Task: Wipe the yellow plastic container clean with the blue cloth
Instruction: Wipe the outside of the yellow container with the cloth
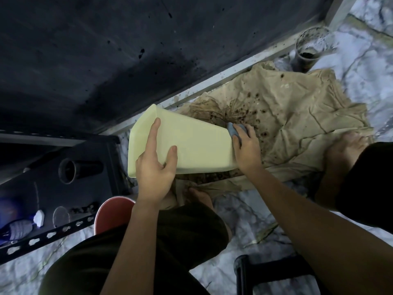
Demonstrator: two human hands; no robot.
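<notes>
- My left hand (153,169) steadies the pale yellow, tapered plastic container (187,145), which lies on its side over the stained, crumpled tan paper sheet (287,116) spread on the marbled floor (244,211).
- That hand lies on the upper wall near the wider left end, index finger stretched flat toward the far edge and thumb pressed on the near part; the fingers rest straight on the plastic and do not curl round it.
- My right hand (246,143) is at the container's narrower right end, fingers curled round a small bunched blue cloth (232,129), pressing it against that end's edge.
- The container's long axis runs left to right in front of me, so the unwiped length lies to the left of the cloth, toward my bracing hand.
- As I judge it, the next stroke should draw the cloth leftward along the upper wall, while my left hand holds the body from sliding or rolling.
- I cannot tell how much dirt remains on the underside.
- Dark crumbs speckle the paper just beyond the cloth.
</notes>
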